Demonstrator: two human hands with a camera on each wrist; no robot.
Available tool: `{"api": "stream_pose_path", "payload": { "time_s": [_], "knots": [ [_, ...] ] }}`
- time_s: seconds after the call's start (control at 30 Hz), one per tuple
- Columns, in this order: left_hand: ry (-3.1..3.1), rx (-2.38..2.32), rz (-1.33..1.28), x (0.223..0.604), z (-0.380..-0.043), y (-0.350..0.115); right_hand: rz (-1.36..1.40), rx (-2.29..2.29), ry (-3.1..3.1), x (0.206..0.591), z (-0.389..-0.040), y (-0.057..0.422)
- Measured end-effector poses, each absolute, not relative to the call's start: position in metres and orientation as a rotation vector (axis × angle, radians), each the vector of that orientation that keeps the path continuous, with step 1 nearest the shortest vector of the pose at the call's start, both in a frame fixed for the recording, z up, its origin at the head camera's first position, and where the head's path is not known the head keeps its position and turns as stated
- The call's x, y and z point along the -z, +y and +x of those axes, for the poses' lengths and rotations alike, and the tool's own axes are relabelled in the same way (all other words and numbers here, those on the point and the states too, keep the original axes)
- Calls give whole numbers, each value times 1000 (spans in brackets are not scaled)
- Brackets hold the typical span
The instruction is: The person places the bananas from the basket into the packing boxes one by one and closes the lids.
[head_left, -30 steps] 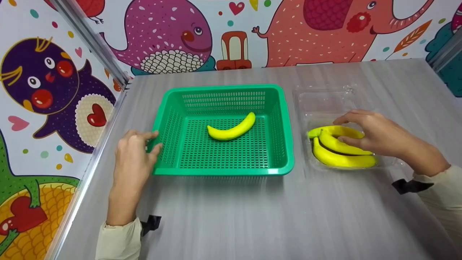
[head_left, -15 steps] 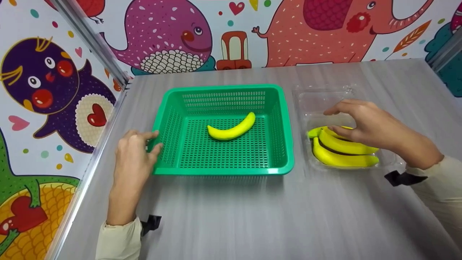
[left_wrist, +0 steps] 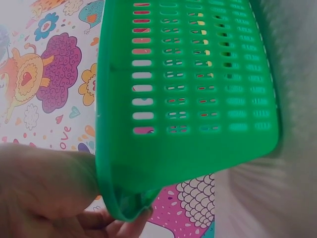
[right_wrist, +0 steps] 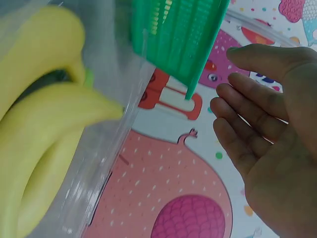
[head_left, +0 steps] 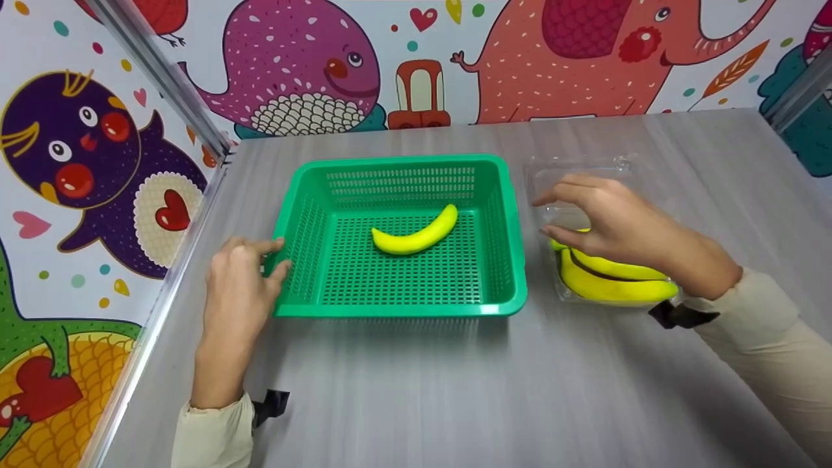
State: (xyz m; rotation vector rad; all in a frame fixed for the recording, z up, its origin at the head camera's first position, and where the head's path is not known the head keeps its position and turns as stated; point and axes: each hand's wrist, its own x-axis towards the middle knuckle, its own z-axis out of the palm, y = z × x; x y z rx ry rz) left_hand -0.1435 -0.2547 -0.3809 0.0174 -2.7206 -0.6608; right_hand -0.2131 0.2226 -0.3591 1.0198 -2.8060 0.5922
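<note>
A green plastic basket (head_left: 403, 311) stands on the table with one yellow banana (head_left: 416, 239) on its slotted floor. My left hand (head_left: 237, 299) holds the basket's left rim, the thumb on one side and the fingers on the other, as the left wrist view shows around the green rim (left_wrist: 105, 163). To the right of the basket, several bananas (head_left: 617, 286) lie in a clear plastic box (head_left: 539, 179). Above that box hovers my right hand (head_left: 614, 218), its fingers spread apart from the thumb. The right wrist view shows its palm (right_wrist: 277, 148) holding nothing, apart from the bananas (right_wrist: 44, 124).
The grey table (head_left: 416, 390) meets a cartoon-printed wall (head_left: 507, 58) at the back. Another printed panel (head_left: 71, 195) with a metal edge strip (head_left: 140, 351) runs along the left side. Wood-grain surface extends in front of the basket.
My right hand has moved left over the clear box, toward the basket, with nothing in it. The left hand stays on the basket rim, and the head view has shifted slightly.
</note>
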Motion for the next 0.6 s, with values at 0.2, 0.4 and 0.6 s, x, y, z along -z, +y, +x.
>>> {"api": "stream_pose_path", "payload": {
  "time_s": [0.2, 0.4, 0.6],
  "knots": [
    [-2732, 664, 40, 381, -143, -255, 1065, -599, -2827, 358, -216, 196],
    [-2739, 670, 47, 381, -142, -255, 1124, -590, -2855, 359, -221, 169],
    [-2743, 665, 43, 379, -142, -254, 1188, -569, -2888, 361, -226, 150]
  ]
}}
